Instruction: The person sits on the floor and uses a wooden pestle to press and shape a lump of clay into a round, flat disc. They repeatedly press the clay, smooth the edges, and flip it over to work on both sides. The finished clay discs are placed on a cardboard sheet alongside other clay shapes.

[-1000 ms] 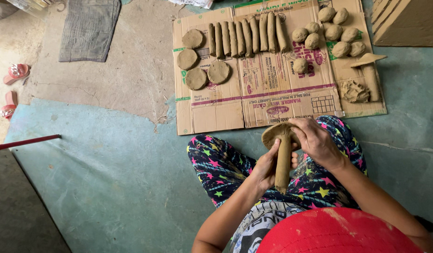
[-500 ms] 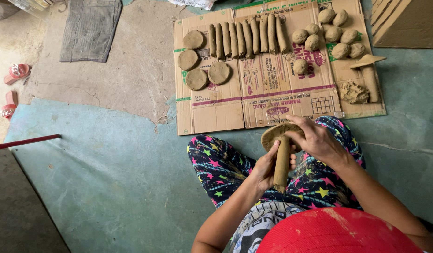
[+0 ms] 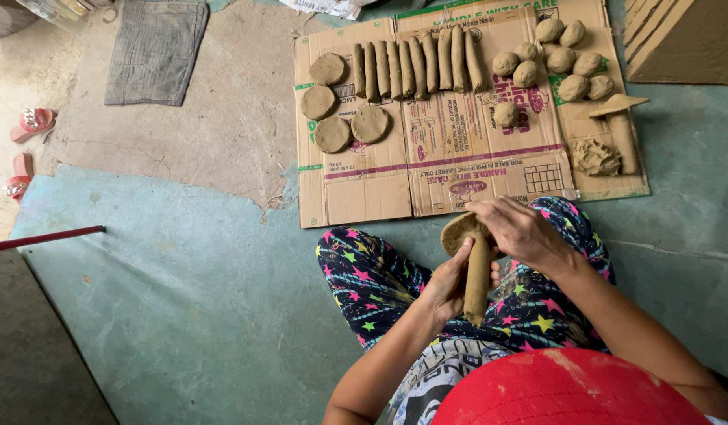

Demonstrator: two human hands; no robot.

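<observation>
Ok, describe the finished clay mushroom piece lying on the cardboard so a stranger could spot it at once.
Start at the flattened cardboard sheet on the floor ahead of the seated person and go to its far right edge. There, just right of the rough clay lump and below the clay balls, lies the finished clay piece. Unlike the plain balls, rolls and discs, it joins a flat cap to a long stem.

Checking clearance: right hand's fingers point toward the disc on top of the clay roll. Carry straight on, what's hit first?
The right hand fingers already touch the clay disc capping the clay roll. Past it, probably the cardboard; depth unclear.
</observation>
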